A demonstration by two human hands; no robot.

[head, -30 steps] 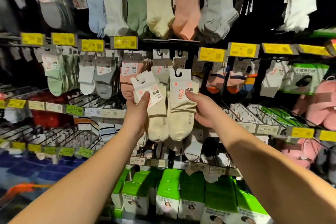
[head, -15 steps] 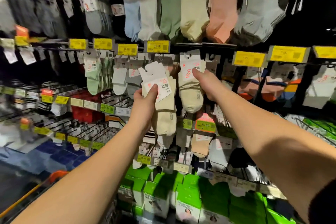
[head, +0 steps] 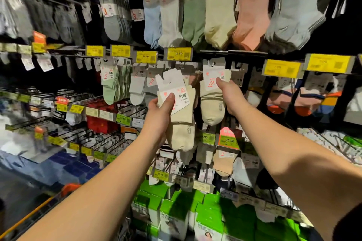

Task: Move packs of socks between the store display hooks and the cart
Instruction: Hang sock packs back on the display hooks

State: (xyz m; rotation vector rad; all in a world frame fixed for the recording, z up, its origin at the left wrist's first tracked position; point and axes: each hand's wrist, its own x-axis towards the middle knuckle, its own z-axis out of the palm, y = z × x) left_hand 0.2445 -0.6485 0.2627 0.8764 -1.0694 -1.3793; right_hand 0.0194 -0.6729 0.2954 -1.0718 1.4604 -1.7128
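Observation:
My left hand (head: 161,110) grips a cream sock pack (head: 181,123) by its white header card, thumb across the label, holding it off the hooks in front of the display. My right hand (head: 231,96) pinches a second cream sock pack (head: 210,103) at its card, whose hanger tab sits up at the display hook (head: 213,62) under the rail. Whether the tab is over the hook I cannot tell. The cart's orange handle (head: 70,189) and rim show at the lower left.
Rows of hanging socks (head: 219,15) fill the rail above, with yellow price tags (head: 178,54) along the hook ends. Green boxes (head: 182,213) stack on the shelf below. More hooks with socks (head: 109,84) jut out at the left.
My right hand has lifted its cream pack up and right to the hook under the rail. My left hand stayed low, still holding the other pack.

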